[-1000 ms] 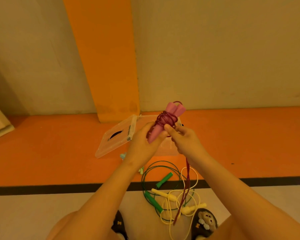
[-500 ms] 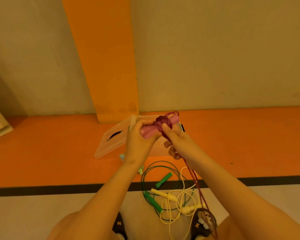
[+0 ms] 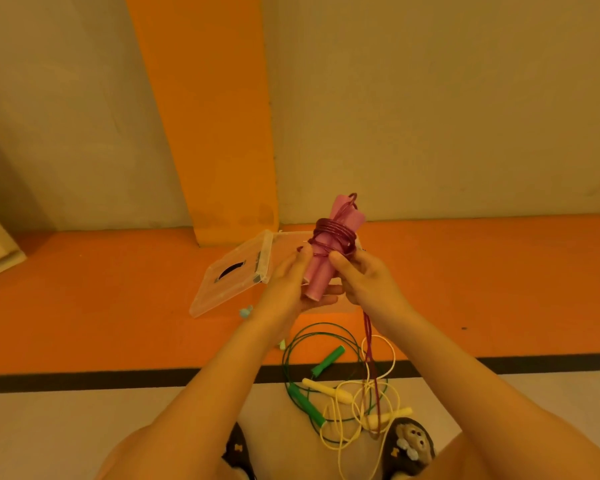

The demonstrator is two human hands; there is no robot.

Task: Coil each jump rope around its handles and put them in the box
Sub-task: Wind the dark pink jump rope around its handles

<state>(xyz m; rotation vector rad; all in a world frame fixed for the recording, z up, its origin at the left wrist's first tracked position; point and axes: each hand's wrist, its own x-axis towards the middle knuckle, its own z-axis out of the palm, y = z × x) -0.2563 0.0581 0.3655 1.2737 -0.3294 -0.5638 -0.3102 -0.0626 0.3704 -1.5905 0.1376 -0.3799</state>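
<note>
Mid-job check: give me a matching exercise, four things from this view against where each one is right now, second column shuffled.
1. pink handles
2. green jump rope
3. yellow jump rope
4. box lid

A. loose, one handle by the slipper
B. flat on the orange floor
C. in the left hand, cord wound round
D. loose, one handle at the black stripe

Pairs: 1-C, 2-D, 3-A, 4-B
</note>
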